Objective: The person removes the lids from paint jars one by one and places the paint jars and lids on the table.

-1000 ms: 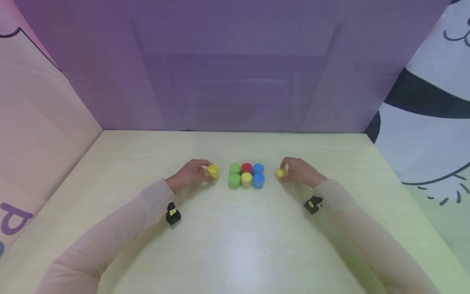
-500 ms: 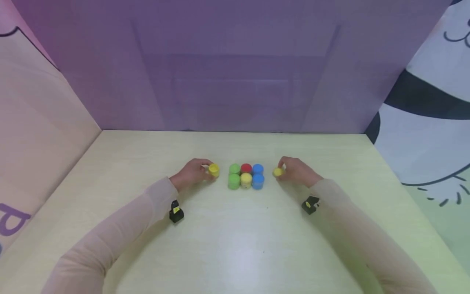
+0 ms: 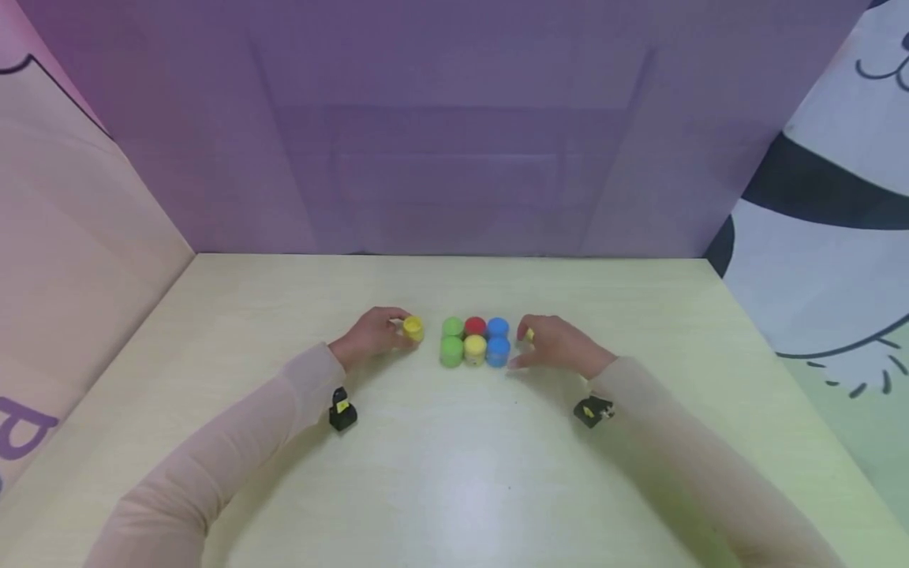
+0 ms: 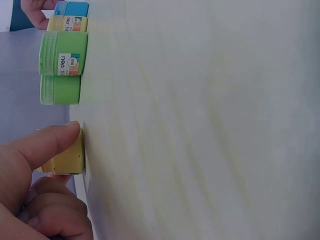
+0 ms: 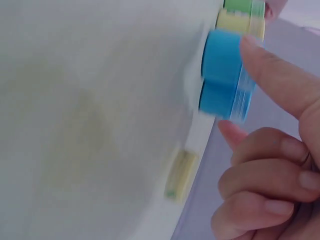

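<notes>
My left hand (image 3: 372,331) pinches a small yellow tub (image 3: 413,328) between thumb and fingertips, low at the table; the left wrist view shows the thumb across the tub (image 4: 70,156). To the right of the tub, capped clay tubs stand in a tight two-row block: green (image 3: 451,352), red (image 3: 475,326), yellow (image 3: 475,349) and blue (image 3: 498,352). My right hand (image 3: 564,345) is at the block's right side, thumb and index finger spread by the blue tubs (image 5: 220,57), other fingers curled on nothing. A flat yellow lid (image 5: 181,175) lies on the table near that hand.
The pale wooden table (image 3: 454,457) runs back to a purple panel (image 3: 454,181). Printed side panels, one with a panda-like drawing (image 3: 817,237), flank the table. A small black device (image 3: 342,410) hangs at each wrist.
My right hand has let go of the yellow lid, moved left toward the blue tubs and spread its thumb and index finger. The left hand keeps its hold on the yellow tub, nearly still.
</notes>
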The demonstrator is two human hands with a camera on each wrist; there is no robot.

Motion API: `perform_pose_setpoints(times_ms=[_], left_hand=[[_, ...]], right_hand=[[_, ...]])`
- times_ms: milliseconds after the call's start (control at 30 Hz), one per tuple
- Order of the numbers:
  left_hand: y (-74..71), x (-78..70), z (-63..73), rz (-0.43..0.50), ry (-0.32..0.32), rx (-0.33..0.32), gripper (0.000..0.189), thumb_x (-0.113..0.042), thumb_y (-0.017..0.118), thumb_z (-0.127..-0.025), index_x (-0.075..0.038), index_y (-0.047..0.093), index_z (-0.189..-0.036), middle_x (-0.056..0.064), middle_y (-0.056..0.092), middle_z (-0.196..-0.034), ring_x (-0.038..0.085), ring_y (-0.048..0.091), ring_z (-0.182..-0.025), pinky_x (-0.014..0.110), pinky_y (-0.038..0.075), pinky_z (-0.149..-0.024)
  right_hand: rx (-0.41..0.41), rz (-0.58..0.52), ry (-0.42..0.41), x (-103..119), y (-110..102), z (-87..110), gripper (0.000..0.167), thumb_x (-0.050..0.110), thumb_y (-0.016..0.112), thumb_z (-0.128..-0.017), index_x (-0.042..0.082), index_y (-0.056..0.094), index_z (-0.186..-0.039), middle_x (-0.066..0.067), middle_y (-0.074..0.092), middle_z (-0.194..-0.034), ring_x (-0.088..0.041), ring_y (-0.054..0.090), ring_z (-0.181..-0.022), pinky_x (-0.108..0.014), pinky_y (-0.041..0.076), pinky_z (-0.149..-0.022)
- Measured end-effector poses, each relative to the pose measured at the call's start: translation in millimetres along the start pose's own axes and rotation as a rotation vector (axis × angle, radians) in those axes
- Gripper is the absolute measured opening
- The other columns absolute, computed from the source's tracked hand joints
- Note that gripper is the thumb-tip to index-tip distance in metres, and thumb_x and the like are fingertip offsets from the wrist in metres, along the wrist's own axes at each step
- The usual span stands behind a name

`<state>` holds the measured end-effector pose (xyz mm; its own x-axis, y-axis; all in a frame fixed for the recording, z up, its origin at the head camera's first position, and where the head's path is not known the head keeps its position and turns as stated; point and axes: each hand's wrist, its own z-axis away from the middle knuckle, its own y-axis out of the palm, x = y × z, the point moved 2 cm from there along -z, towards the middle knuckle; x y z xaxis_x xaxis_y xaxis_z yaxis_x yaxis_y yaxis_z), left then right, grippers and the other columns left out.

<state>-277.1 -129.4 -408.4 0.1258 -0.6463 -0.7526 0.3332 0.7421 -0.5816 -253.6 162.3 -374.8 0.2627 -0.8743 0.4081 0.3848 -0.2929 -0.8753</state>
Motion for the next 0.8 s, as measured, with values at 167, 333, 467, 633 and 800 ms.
perform_pose_setpoints(times_ms=[167, 333, 467, 633, 800], left_hand=[[0.0, -1.0, 0.1, -0.002, -0.001, 0.005, 0.050, -0.017, 0.075, -0.079, -0.011, 0.058, -0.126, 0.011, 0.054, -0.124, 0.018, 0.046, -0.090, 0.034, 0.039, -0.088], [-0.5, 0.6, -0.4, -0.011, 0.006, 0.008, 0.051, -0.019, 0.075, -0.078, -0.011, 0.058, -0.126, 0.011, 0.054, -0.127, 0.018, 0.046, -0.091, 0.033, 0.039, -0.086], [-0.1, 2.0, 0.9, -0.009, -0.005, 0.016, 0.054, -0.021, 0.076, -0.078, -0.013, 0.057, -0.127, 0.010, 0.054, -0.126, 0.019, 0.047, -0.092, 0.033, 0.040, -0.085], [-1.2, 3.2, 4.7, -0.008, -0.021, 0.006, 0.059, -0.023, 0.077, -0.077, -0.013, 0.054, -0.130, 0.011, 0.055, -0.117, 0.020, 0.048, -0.093, 0.031, 0.041, -0.081], [-4.5, 3.0, 10.1, -0.031, -0.029, -0.017, 0.061, -0.026, 0.078, -0.077, -0.012, 0.053, -0.130, 0.007, 0.055, -0.100, 0.018, 0.048, -0.084, 0.028, 0.041, -0.073]], right_hand=[[-0.038, -0.019, -0.047, 10.3, 8.2, 1.6, 0.052, 0.038, 0.074, -0.080, 0.001, 0.056, -0.112, -0.003, 0.054, -0.072, -0.015, 0.049, -0.069, -0.028, 0.043, -0.067], [-0.063, -0.004, -0.028, 20.4, 10.3, 5.2, 0.054, 0.038, 0.072, -0.081, 0.000, 0.055, -0.115, 0.000, 0.051, -0.065, -0.014, 0.046, -0.063, -0.025, 0.040, -0.059], [-0.093, -0.004, -0.006, 23.1, 12.3, 6.4, 0.052, 0.038, 0.072, -0.082, -0.001, 0.056, -0.112, 0.000, 0.048, -0.063, -0.014, 0.044, -0.061, -0.025, 0.038, -0.057], [-0.112, -0.015, 0.039, 25.2, 14.6, 7.3, 0.053, 0.041, 0.072, -0.081, 0.001, 0.055, -0.111, 0.001, 0.046, -0.062, -0.014, 0.044, -0.061, -0.025, 0.037, -0.056], [-0.127, -0.009, 0.035, 28.2, 15.0, 8.5, 0.050, 0.041, 0.071, -0.082, 0.001, 0.056, -0.108, 0.000, 0.047, -0.063, -0.015, 0.044, -0.060, -0.026, 0.037, -0.055]])
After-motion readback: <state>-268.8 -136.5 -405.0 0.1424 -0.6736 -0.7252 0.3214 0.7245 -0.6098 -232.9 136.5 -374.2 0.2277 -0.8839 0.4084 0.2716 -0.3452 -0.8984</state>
